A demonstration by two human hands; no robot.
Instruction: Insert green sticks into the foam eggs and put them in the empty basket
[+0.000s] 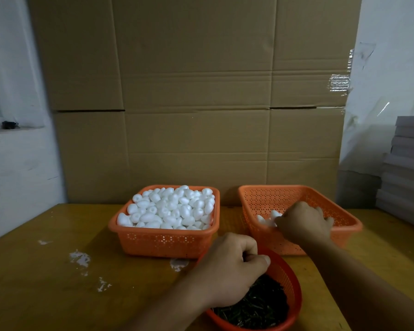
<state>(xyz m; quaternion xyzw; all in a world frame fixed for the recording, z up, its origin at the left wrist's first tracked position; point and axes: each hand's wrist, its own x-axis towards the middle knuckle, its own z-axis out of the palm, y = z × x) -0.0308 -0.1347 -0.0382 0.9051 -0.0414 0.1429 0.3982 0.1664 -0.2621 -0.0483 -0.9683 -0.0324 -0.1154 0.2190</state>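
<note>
Right hand pinches a foam egg inside the right basket; left hand, curled over the green sticks, may spill them.

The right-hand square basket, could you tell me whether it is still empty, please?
Not empty: a few foam eggs lie in the right basket, beside the right hand.

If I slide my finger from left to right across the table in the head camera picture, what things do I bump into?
White paint splotches → full basket of foam eggs → left hand over the round basket of green sticks → right hand in the nearly empty basket → stack of grey boards.
</note>
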